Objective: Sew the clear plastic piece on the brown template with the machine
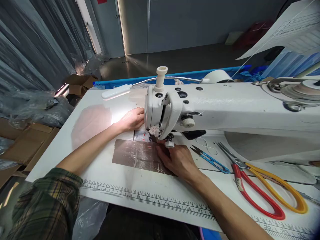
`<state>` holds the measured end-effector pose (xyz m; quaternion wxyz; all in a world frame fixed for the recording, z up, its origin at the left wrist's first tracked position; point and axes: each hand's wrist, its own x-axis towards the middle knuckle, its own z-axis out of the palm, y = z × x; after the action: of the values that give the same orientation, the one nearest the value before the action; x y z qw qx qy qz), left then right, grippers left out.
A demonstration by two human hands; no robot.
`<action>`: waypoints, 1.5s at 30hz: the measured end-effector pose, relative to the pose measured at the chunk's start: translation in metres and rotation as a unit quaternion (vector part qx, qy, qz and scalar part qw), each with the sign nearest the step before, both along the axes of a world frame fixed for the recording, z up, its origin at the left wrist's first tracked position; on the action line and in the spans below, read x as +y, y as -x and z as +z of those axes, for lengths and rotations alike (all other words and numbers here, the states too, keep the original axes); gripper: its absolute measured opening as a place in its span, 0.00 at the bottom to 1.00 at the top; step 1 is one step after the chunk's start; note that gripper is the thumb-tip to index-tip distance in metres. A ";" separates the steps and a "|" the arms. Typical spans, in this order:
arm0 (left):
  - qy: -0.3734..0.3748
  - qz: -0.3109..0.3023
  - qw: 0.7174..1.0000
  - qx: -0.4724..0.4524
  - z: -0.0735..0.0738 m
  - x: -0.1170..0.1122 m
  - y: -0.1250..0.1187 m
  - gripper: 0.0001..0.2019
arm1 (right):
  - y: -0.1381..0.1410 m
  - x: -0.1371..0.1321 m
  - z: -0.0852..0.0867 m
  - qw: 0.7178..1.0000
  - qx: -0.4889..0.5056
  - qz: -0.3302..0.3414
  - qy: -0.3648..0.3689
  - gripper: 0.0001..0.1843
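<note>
A dark shiny piece of fabric (136,155) lies flat on the white sewing table (100,116), its far edge under the needle area of a white sewing machine (225,105). My left hand (131,120) reaches behind the machine head, fingers curled, their tips hidden by the machine. My right hand (176,160) rests palm down on the right end of the fabric, fingers pressing it just in front of the presser foot.
Small blue thread snips (212,161) and large red-and-yellow-handled scissors (262,186) lie right of my right hand. A gooseneck lamp (116,91) lights the table. A ruler strip (150,196) runs along the near edge. Cardboard boxes (80,83) and plastic bags sit on the floor left.
</note>
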<state>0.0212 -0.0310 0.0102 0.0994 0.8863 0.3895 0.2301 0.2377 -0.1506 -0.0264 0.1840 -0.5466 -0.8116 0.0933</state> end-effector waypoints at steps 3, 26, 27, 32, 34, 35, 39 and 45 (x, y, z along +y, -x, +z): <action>-0.031 -0.064 0.995 0.074 -0.001 -0.029 0.009 0.12 | 0.002 -0.002 0.003 1.000 -0.016 0.009 -0.006 0.19; -0.088 -0.190 0.970 0.121 -0.002 -0.061 0.032 0.12 | 0.012 -0.008 0.001 0.982 0.181 0.042 -0.030 0.19; -0.100 -0.191 0.967 0.136 0.000 -0.061 0.032 0.13 | 0.015 -0.008 0.004 0.979 0.194 0.059 -0.010 0.19; -0.113 -0.186 0.962 0.162 0.002 -0.066 0.029 0.15 | 0.031 -0.005 0.022 0.972 0.194 0.101 0.084 0.17; -0.096 -0.183 0.968 0.144 0.004 -0.069 0.030 0.15 | 0.037 -0.006 0.028 0.965 0.216 0.094 0.116 0.15; -0.077 -0.179 0.973 0.126 0.006 -0.071 0.032 0.15 | 0.039 -0.008 0.030 0.959 0.233 0.089 0.131 0.14; 0.133 -0.156 0.979 0.008 0.022 -0.082 0.048 0.15 | 0.044 -0.021 0.032 0.903 0.344 0.086 0.242 0.15; 0.319 -0.096 0.943 -0.001 0.050 -0.084 0.057 0.18 | 0.048 -0.031 0.024 0.786 0.439 0.068 0.430 0.20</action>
<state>-0.0362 -0.1154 0.0598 0.3989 0.8410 0.3558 0.0835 0.1892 -0.1817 -0.0024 0.2601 -0.4124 -0.5541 0.6747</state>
